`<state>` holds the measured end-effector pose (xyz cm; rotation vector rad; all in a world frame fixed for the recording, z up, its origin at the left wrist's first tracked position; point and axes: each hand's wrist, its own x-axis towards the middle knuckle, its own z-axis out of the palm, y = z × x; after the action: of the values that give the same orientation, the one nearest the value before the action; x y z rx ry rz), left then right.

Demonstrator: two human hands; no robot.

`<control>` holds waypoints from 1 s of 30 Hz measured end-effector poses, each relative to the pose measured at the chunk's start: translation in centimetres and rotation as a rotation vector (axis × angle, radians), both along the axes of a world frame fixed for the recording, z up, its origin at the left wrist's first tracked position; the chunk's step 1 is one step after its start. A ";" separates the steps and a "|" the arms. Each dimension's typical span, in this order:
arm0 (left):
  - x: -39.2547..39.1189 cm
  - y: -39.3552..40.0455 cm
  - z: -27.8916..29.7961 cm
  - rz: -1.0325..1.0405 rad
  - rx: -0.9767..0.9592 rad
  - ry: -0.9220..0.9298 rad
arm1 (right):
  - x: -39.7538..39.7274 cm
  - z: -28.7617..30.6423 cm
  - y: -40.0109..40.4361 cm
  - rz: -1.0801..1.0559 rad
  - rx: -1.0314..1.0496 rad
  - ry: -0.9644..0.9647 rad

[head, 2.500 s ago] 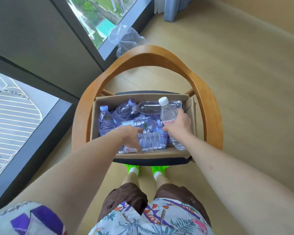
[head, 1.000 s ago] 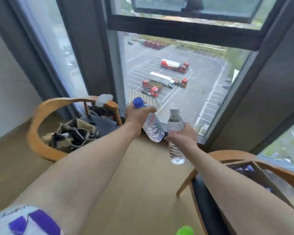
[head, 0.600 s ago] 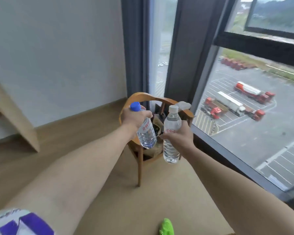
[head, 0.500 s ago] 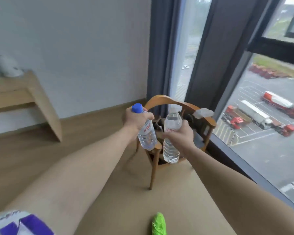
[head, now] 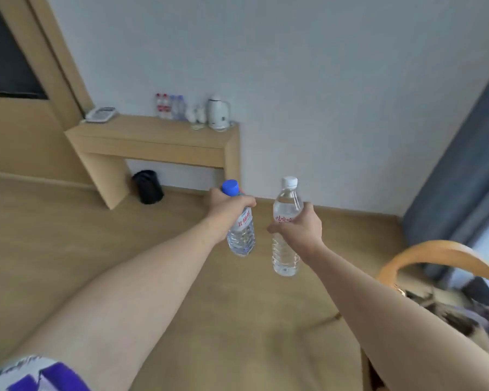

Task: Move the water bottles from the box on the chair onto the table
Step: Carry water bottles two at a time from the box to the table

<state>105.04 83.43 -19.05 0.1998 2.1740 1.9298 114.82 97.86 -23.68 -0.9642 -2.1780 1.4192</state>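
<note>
My left hand (head: 228, 211) grips a blue-capped water bottle (head: 241, 237) near its top, held upright in the air. My right hand (head: 299, 228) grips a taller white-capped water bottle (head: 285, 255) round its middle, beside the first. Both are held out in front of me above the wooden floor. Ahead, against the white wall, stands a light wooden table (head: 158, 136). Several small water bottles (head: 170, 106) stand at its back edge. The box and its chair are out of view.
On the table sit a white phone (head: 100, 114), a white kettle (head: 218, 115) and small white cups (head: 196, 114). A black bin (head: 148, 187) stands under it. A wooden chair (head: 435, 255) with clothes on it is at the right, by a blue curtain (head: 460, 176).
I lifted both bottles out of the box and turned left, away from the window. The chair with clothes slid to the right edge and the table came into view ahead.
</note>
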 end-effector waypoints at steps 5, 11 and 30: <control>-6.7 -3.2 0.7 0.152 -0.042 0.001 | -9.4 0.4 -1.2 0.176 -0.020 0.019; -14.5 -6.6 -0.1 0.279 -0.061 -0.020 | -19.4 -0.4 -4.2 0.333 -0.026 -0.014; -51.3 -15.5 -0.4 0.411 -0.094 -0.047 | -57.2 1.2 -12.8 0.451 0.037 -0.010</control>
<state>53.74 67.95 -19.42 -0.3308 2.4125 1.9927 57.62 85.06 -22.47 -0.4806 -2.5261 1.5526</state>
